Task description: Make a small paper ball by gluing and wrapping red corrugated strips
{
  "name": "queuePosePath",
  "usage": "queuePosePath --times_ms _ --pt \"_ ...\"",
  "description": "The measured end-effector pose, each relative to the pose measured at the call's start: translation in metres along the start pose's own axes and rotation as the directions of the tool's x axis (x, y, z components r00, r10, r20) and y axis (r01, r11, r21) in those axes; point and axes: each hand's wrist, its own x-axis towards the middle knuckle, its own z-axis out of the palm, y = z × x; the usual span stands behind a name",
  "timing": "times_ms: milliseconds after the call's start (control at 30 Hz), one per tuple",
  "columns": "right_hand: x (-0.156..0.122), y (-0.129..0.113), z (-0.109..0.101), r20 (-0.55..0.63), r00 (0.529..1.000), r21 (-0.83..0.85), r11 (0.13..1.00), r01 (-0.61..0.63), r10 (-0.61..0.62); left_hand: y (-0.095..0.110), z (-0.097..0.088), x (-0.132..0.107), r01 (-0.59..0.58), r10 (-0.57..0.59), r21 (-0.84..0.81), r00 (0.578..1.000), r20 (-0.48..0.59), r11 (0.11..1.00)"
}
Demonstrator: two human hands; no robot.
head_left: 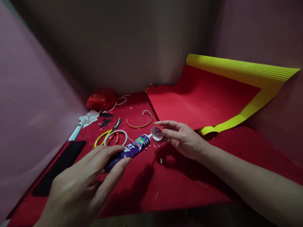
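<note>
My left hand (pixel 87 179) grips the lower end of a purple glue tube (pixel 130 149) between thumb and fingers, with the nozzle pointing up and right. The nozzle tip touches a small round white piece with a red rim (pixel 157 132). My right hand (pixel 183 138) pinches that round piece by its edge, just above the red cloth surface (pixel 177 183).
Scissors with yellow and red handles (pixel 111 134), an orange curved strip (pixel 142 121), white rings, black scraps, a white tissue (pixel 88 119) and a red bag (pixel 101 99) lie behind. A black phone (pixel 60 165) lies at left. Red and yellow corrugated sheets (pixel 213 94) curl at right.
</note>
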Motion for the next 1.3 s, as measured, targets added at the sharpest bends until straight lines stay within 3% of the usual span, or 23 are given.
queuePosePath --times_ms 167,333,500,933,1033,1300 --pt "-0.0007 -0.0001 -0.0006 0.011 1.000 0.013 1.000 -0.007 0.006 0.0037 -0.0004 0.0024 -0.017 0.017 0.008 0.998 -0.055 1.000" --pt "-0.0007 0.0001 -0.0008 0.017 1.000 -0.002 1.000 -0.007 0.007 0.0012 -0.0005 -0.0023 -0.015 0.015 -0.037 1.000 0.000 0.999" --pt "0.0001 0.0025 -0.0033 0.032 0.999 -0.040 0.999 0.012 -0.010 -0.0015 -0.0010 -0.0001 -0.073 0.073 0.015 0.997 -0.002 0.997" --pt "-0.0015 0.0012 -0.0016 0.047 0.999 -0.025 1.000 -0.015 0.016 -0.0052 -0.0003 0.0032 -0.075 0.074 0.033 0.997 0.023 0.997" --pt "-0.0015 0.0007 -0.0021 0.053 0.998 -0.033 0.999 -0.015 0.017 -0.0039 -0.0012 0.0044 -0.045 0.045 0.031 0.999 0.001 0.999" --pt "-0.0008 0.0013 -0.0041 0.041 0.999 -0.033 0.999 -0.023 0.024 -0.0046 0.0000 0.0052 -0.096 0.098 0.054 0.995 -0.031 0.994"
